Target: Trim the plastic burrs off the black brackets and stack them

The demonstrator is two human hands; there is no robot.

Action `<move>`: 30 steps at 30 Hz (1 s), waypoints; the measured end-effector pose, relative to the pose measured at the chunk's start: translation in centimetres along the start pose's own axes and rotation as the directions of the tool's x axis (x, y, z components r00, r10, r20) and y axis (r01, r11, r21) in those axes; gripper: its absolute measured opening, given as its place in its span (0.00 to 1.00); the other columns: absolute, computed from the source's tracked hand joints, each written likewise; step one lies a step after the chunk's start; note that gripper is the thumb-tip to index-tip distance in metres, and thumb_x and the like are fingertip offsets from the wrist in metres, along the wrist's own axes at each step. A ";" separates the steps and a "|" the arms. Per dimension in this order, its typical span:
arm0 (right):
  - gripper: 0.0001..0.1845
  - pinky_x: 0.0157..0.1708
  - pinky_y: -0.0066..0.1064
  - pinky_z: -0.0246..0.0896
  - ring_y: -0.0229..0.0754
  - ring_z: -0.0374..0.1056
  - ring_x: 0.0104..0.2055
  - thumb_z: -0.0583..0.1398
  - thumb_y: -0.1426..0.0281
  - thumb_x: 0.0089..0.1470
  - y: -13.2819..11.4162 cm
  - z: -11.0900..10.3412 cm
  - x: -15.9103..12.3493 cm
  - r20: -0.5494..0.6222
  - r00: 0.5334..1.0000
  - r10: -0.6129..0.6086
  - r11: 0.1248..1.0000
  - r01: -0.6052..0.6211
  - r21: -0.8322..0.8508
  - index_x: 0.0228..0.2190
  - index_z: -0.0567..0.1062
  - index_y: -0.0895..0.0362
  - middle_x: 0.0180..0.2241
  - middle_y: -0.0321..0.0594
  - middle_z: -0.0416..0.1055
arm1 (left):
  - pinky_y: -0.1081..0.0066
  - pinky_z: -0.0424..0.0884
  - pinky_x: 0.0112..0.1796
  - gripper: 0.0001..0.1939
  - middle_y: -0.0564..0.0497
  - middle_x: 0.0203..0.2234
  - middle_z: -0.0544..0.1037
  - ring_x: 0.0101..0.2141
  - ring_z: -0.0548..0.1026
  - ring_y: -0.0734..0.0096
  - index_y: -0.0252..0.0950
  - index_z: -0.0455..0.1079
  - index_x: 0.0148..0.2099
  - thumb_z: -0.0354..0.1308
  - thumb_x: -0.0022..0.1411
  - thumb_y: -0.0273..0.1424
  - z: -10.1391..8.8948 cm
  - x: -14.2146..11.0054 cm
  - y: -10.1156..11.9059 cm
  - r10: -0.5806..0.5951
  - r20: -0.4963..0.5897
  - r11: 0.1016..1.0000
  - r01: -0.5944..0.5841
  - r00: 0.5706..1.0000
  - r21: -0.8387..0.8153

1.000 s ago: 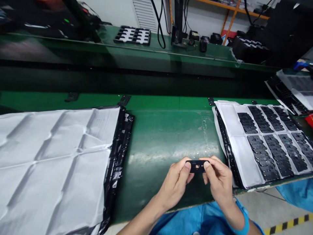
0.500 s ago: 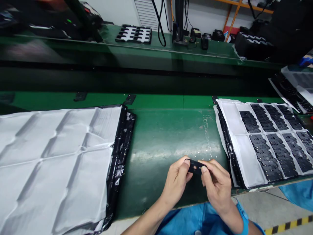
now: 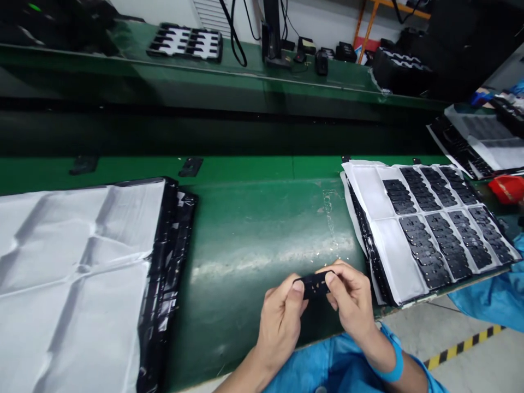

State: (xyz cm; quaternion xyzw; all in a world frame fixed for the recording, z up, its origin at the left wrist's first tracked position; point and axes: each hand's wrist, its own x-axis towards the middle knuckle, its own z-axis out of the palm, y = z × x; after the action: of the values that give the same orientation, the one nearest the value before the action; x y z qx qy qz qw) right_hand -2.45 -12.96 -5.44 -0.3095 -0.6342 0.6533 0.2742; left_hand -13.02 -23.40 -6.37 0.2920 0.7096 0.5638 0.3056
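Note:
A small flat black plate with cut-out holes (image 3: 314,286) is held above the green bench, near its front edge. My left hand (image 3: 283,316) pinches the plate's left end, thumb on top. At the right end, the thumb and fingers of my right hand (image 3: 351,295) are closed on the same plate. To the right lies a tray lined with white sheet (image 3: 379,199), holding rows of similar black plates (image 3: 428,251). On the left is a stack of black trays (image 3: 164,295) topped by a creased white sheet (image 3: 110,322).
Small pale scraps (image 3: 333,252) lie on the green bench (image 3: 254,229). Single black plates (image 3: 190,167) rest along its far strip. A raised shelf behind carries a black-and-white tray (image 3: 186,42) and a dark post (image 3: 273,33). A red object (image 3: 506,189) sits at far right.
The camera view has swung to the right, so the bench items appear further left. Both hands still hold the black plate, which is now tilted differently.

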 end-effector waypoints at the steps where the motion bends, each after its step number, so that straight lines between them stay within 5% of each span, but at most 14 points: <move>1: 0.20 0.17 0.24 0.48 0.30 0.55 0.19 0.60 0.58 0.68 0.1 0.0 0.1 -0.009 1.000 0.014 1.000 -0.014 0.010 0.33 0.84 0.58 0.25 0.32 0.63 | 0.74 0.57 0.20 0.25 0.59 0.13 0.58 0.15 0.58 0.75 0.41 0.55 0.24 0.44 0.75 0.44 -0.1 0.0 -0.1 0.009 0.018 1.000 -0.009 1.000 0.008; 8: 0.22 0.14 0.23 0.45 0.27 0.54 0.15 0.64 0.54 0.62 0.3 0.3 0.4 0.012 0.992 0.122 0.982 -0.123 0.143 0.29 0.84 0.59 0.25 0.33 0.65 | 0.74 0.62 0.24 0.27 0.56 0.15 0.69 0.18 0.66 0.73 0.39 0.65 0.26 0.46 0.76 0.48 -1.2 -0.2 -0.5 -0.047 0.129 0.999 0.050 0.990 -0.017; 14: 0.18 0.16 0.23 0.50 0.27 0.59 0.16 0.62 0.60 0.65 0.4 1.3 0.8 0.060 0.992 0.113 0.986 -0.120 0.113 0.33 0.85 0.59 0.27 0.34 0.66 | 0.73 0.67 0.26 0.17 0.55 0.20 0.77 0.21 0.70 0.69 0.40 0.72 0.39 0.57 0.69 0.49 -5.3 0.7 1.1 -0.177 0.190 0.984 0.170 0.966 0.052; 17: 0.14 0.20 0.24 0.55 0.29 0.64 0.20 0.62 0.65 0.64 1.2 1.6 1.1 0.103 0.991 0.082 0.996 -0.085 0.029 0.43 0.85 0.57 0.34 0.37 0.72 | 0.72 0.67 0.25 0.19 0.54 0.18 0.77 0.21 0.72 0.67 0.40 0.73 0.37 0.57 0.66 0.51 -8.3 4.5 1.6 -0.156 0.308 0.974 0.096 0.939 0.203; 20: 0.20 0.24 0.25 0.60 0.31 0.65 0.25 0.63 0.68 0.62 2.2 1.4 1.2 0.092 0.992 0.084 0.994 -0.076 -0.081 0.55 0.79 0.54 0.43 0.42 0.76 | 0.73 0.66 0.25 0.18 0.55 0.17 0.76 0.20 0.73 0.67 0.39 0.75 0.37 0.55 0.66 0.48 -10.3 10.2 2.2 -0.140 0.367 0.916 -0.020 0.920 0.402; 23: 0.19 0.25 0.26 0.62 0.33 0.64 0.26 0.61 0.68 0.63 2.9 0.9 1.0 0.081 0.993 0.081 0.987 -0.068 -0.145 0.55 0.78 0.54 0.44 0.43 0.76 | 0.73 0.68 0.28 0.13 0.56 0.17 0.76 0.20 0.75 0.68 0.37 0.78 0.37 0.55 0.65 0.38 -10.8 15.6 2.8 -0.195 0.442 0.773 -0.140 0.876 0.619; 26: 0.16 0.25 0.26 0.64 0.36 0.66 0.27 0.60 0.66 0.66 3.3 0.3 0.7 0.103 0.993 0.050 0.983 -0.031 -0.183 0.53 0.80 0.54 0.41 0.43 0.76 | 0.73 0.71 0.33 0.06 0.53 0.25 0.83 0.25 0.80 0.66 0.39 0.82 0.36 0.64 0.59 0.33 -10.8 19.7 2.7 -0.235 0.376 0.695 -0.116 0.896 0.710; 30: 0.16 0.25 0.26 0.65 0.38 0.69 0.28 0.59 0.64 0.69 3.8 -0.5 0.4 0.148 0.988 0.030 0.972 0.005 -0.236 0.52 0.81 0.54 0.39 0.44 0.77 | 0.66 0.71 0.52 0.11 0.46 0.46 0.86 0.52 0.81 0.52 0.41 0.83 0.45 0.66 0.62 0.37 -13.6 24.0 2.5 -0.164 0.090 0.559 0.017 0.982 0.829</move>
State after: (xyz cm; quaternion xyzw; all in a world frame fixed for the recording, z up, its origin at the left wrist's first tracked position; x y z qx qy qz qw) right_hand -2.16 -12.50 -9.22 -0.2936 -0.7241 0.5967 0.1827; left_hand -38.59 -13.14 -4.01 0.4073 0.8780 0.1261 0.2174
